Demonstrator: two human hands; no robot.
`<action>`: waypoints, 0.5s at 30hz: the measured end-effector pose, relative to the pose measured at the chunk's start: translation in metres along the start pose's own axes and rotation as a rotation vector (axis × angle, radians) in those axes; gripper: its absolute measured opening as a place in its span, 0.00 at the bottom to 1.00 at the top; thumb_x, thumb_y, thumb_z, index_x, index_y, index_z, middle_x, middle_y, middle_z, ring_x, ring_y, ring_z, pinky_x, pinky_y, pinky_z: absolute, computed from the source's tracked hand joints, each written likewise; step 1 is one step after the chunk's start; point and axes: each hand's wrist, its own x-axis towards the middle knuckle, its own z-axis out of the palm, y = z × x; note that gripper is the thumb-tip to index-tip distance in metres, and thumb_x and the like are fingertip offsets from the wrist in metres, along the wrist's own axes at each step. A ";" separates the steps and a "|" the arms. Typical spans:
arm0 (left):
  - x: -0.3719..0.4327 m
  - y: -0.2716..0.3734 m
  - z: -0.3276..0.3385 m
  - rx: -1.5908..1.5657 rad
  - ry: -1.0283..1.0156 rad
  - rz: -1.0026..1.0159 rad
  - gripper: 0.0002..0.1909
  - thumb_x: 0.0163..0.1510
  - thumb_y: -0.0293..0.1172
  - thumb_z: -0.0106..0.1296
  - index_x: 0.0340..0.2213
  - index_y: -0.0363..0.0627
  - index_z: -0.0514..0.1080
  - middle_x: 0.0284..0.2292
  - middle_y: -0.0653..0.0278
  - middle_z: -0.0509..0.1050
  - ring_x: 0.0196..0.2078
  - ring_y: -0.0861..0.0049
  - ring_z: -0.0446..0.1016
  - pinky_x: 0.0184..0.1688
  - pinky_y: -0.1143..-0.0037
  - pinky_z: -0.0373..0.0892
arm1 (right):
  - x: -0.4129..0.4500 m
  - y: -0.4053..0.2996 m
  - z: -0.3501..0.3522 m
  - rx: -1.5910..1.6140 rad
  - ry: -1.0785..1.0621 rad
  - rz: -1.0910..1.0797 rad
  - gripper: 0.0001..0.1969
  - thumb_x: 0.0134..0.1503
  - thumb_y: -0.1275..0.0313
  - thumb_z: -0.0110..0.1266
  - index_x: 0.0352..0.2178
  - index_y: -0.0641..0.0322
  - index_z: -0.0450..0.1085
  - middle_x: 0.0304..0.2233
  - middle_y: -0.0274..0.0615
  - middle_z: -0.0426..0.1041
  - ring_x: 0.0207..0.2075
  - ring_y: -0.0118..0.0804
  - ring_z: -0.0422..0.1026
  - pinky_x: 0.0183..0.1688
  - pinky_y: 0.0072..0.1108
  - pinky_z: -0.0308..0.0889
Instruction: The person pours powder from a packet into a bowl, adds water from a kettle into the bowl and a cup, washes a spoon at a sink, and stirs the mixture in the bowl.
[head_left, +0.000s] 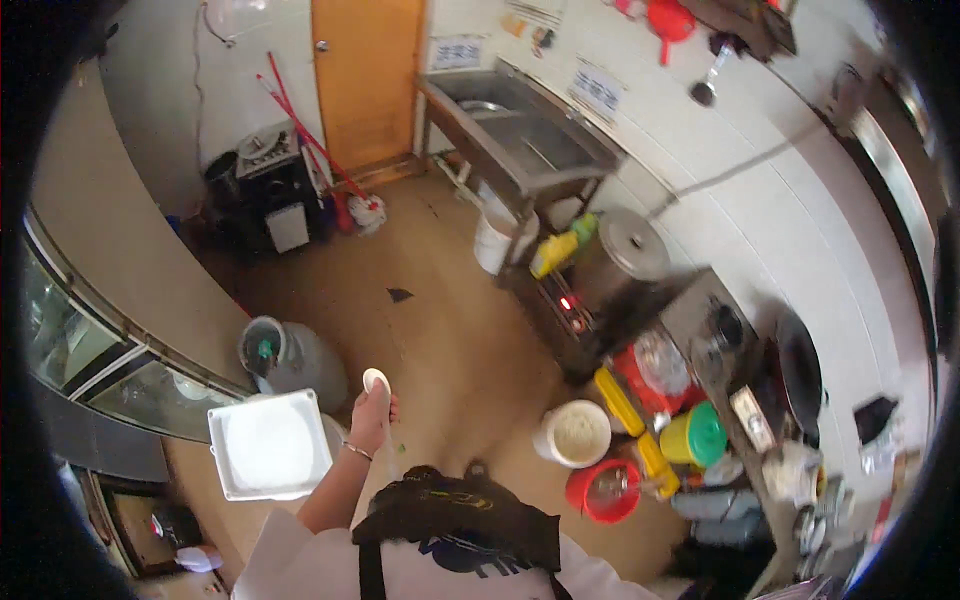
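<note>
My left hand (373, 414) is stretched out ahead of me over the brown floor, with a bracelet at its wrist. It is closed around a small white round dish-like object (376, 379), whose exact kind I cannot tell. A pale, blurred strip runs down below the hand towards my body. Just left of my forearm sits a white rectangular tray (271, 444), nothing visible inside it. Beyond the tray stands a grey gas cylinder (307, 364) with a green valve. My right hand is out of view. Before me spreads a kitchen floor (442, 315).
On the right stand a white bucket (574, 433), a red bucket (604, 491), a yellow tub with a green lid (694, 435) and a wok (796, 375). Farther off are a lidded steel pot (634, 244), a metal sink (525, 139), mops (367, 211) and an orange door (367, 90).
</note>
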 end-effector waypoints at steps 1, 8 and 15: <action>0.012 0.013 0.015 -0.039 -0.032 0.075 0.15 0.54 0.44 0.43 0.30 0.42 0.62 0.20 0.66 0.67 0.18 0.83 0.64 0.18 0.81 0.61 | 0.038 -0.046 -0.018 -0.161 -0.004 -0.082 0.13 0.53 0.67 0.46 0.38 0.64 0.65 0.35 0.44 0.70 0.31 0.37 0.68 0.32 0.27 0.64; 0.147 0.083 0.066 -0.208 0.102 0.293 0.09 0.53 0.32 0.45 0.33 0.41 0.64 0.25 0.63 0.71 0.22 0.83 0.66 0.23 0.80 0.65 | 0.228 -0.516 -0.053 0.105 0.212 -0.709 0.10 0.50 0.69 0.49 0.33 0.64 0.68 0.25 0.39 0.71 0.24 0.30 0.68 0.25 0.22 0.64; 0.393 0.171 0.215 -0.462 -0.041 0.211 0.11 0.53 0.25 0.42 0.39 0.46 0.60 0.25 0.65 0.69 0.21 0.83 0.65 0.22 0.81 0.65 | 0.376 -0.704 0.002 -0.291 0.168 -1.228 0.07 0.50 0.68 0.51 0.25 0.60 0.69 0.24 0.33 0.70 0.30 0.26 0.68 0.32 0.21 0.65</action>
